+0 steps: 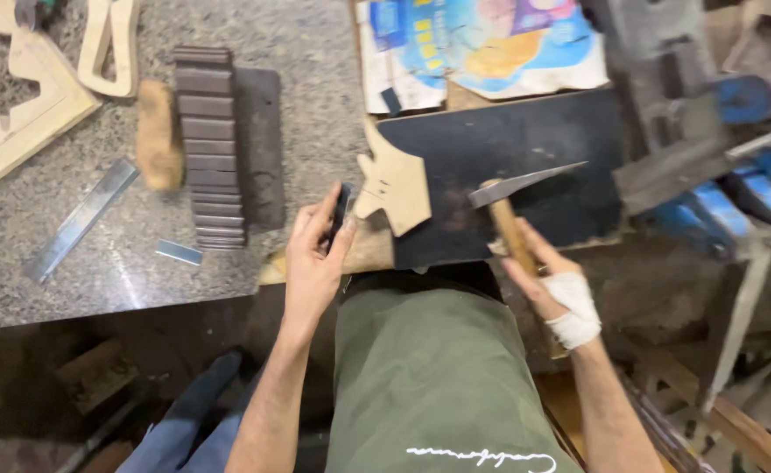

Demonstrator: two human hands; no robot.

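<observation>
The left hand (313, 263) pinches a small, dark, flat block (341, 213) upright between thumb and fingers, right at the front edge of the speckled grey stone table (315, 96). Just beside it lies a pale wooden cutout (397, 186) — flat, angular, with pointed prongs — half over the edge of a matte black board (525, 166). The right hand (547, 285), its wrist wrapped in white bandage, is closed round the worn wooden handle of a hammer (512, 206) whose narrow steel head hangs over the black board, pointing toward the table's right side.

Toward the table's left side a row of dark brown rectangular blocks (210, 144) lies stacked like steps, a tan sponge-like lump (159, 136) beside it. A thin metal strip (83, 219) lies near the front left — smooth and shiny. A blue metal vise (744, 175) stands at the right edge.
</observation>
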